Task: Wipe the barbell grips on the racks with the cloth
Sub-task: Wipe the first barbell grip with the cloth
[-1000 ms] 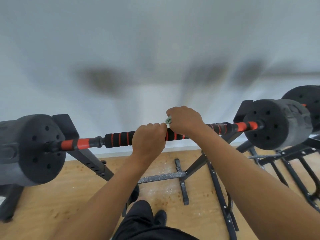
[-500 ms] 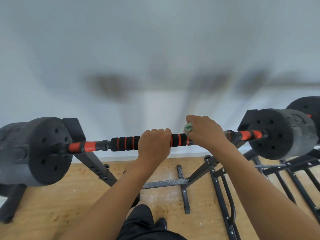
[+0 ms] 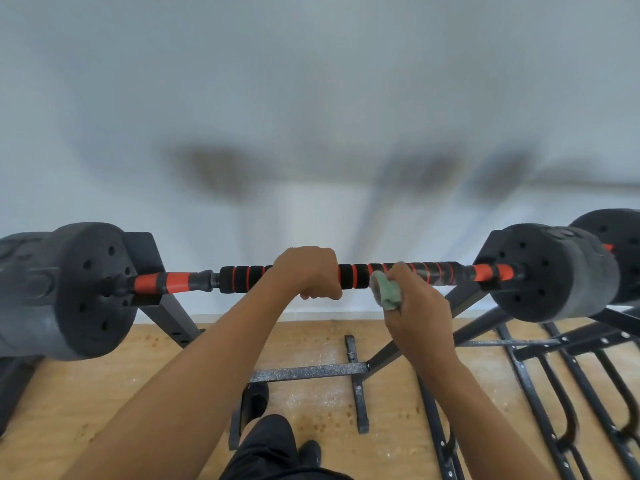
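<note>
A barbell lies across a black rack, its black foam grip ringed with orange bands. My left hand grips the middle of the grip from above. My right hand holds a bunched green cloth just in front of and slightly below the bar, to the right of my left hand. The cloth sits close to the grip; I cannot tell if it touches. Black weight plates cap the left end and another plate caps the right end.
The rack's legs and grey crossbar stand on a wooden floor. A second barbell plate and more black rack frames are at the right. A white wall is close behind. My leg and shoe show below.
My right hand has come off the top of the bar and lowered with the cloth to just in front of it. The left hand keeps its hold on the grip.
</note>
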`<state>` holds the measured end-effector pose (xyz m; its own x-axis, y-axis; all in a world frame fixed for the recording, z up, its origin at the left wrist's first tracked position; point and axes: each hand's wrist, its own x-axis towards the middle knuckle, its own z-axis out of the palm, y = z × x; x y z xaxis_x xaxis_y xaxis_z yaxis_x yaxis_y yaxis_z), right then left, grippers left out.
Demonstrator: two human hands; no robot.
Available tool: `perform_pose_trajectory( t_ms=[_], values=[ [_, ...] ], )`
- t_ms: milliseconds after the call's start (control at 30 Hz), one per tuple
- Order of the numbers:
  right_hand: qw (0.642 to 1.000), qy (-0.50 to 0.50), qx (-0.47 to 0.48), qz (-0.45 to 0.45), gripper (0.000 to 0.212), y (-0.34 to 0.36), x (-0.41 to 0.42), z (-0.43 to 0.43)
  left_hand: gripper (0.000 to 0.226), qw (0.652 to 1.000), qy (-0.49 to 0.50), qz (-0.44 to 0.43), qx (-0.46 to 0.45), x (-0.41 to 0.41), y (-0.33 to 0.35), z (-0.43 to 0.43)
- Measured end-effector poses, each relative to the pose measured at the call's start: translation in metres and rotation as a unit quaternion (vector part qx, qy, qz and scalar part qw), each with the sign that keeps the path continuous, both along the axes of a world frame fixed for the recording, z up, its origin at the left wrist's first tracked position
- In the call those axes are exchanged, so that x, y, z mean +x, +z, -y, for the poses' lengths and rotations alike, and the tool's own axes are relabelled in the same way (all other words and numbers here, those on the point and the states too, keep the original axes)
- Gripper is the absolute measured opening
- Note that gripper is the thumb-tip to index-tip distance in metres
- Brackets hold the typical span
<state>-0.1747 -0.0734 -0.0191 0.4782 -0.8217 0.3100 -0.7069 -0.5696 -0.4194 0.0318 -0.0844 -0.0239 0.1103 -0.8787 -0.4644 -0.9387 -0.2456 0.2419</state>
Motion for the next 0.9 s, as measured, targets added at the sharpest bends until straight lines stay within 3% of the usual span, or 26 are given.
perform_pose_trajectory(
  t_ms=[100, 233, 300, 500, 667, 900],
  values=[
    [0.998, -0.002, 0.02, 0.056, 0.022, 0.016, 0.01, 0.022, 0.019, 0.995, 0.012, -0.082, 0.051, 0.007, 0.002, 0.007],
    [0.991, -0.004, 0.053, -0.12, 0.026, 0.011, 0.023, 0.029, 0.016, 0.987, 0.015, -0.136, 0.089, 0.012, 0.003, 0.012],
    [0.989, -0.015, 0.052, -0.141, 0.027, 0.007, 0.026, 0.028, 0.015, 0.986, 0.017, -0.138, 0.087, 0.012, 0.002, 0.014],
    [0.988, -0.002, 0.073, -0.135, 0.029, 0.013, 0.049, 0.051, 0.016, 0.999, 0.016, -0.039, 0.026, 0.005, -0.005, 0.01],
    [0.974, 0.016, 0.114, -0.198, 0.016, 0.015, 0.071, 0.079, 0.013, 0.995, -0.004, 0.069, -0.07, -0.005, -0.008, -0.004],
    [0.983, 0.018, 0.117, -0.14, 0.017, 0.016, 0.028, 0.062, 0.012, 0.999, -0.001, 0.04, -0.029, -0.004, -0.003, -0.002]
  ],
)
